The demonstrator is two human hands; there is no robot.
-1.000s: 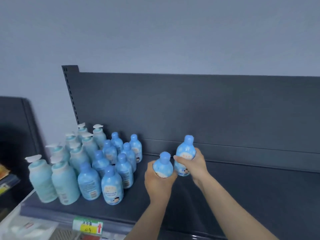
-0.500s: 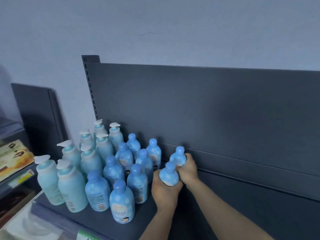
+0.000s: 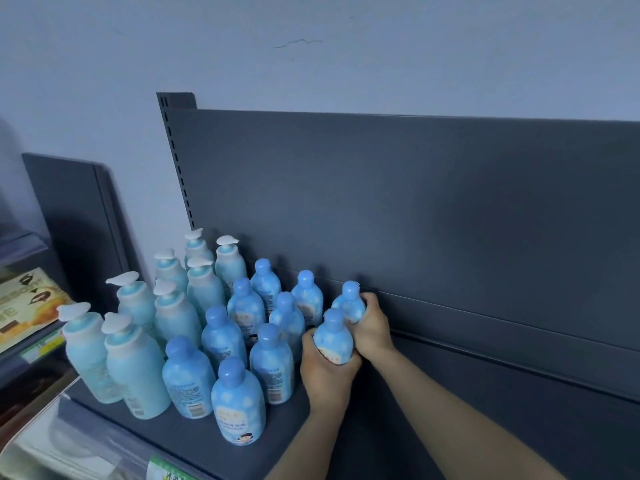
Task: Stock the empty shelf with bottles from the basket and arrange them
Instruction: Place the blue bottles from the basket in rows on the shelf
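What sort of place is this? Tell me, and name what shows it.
Most likely a shop aisle. A dark metal shelf with a slotted upright carries rows of matching blue bottles, and a price label sits on its front edge. Packaged goods show at far left.

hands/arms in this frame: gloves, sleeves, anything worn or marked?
Two bare hands, no gloves: left hand, right hand. The left forearm and right forearm are uncovered all the way to the frame edge, so no sleeve shows. No watch, ring, wristband, cable or marking is visible on either.
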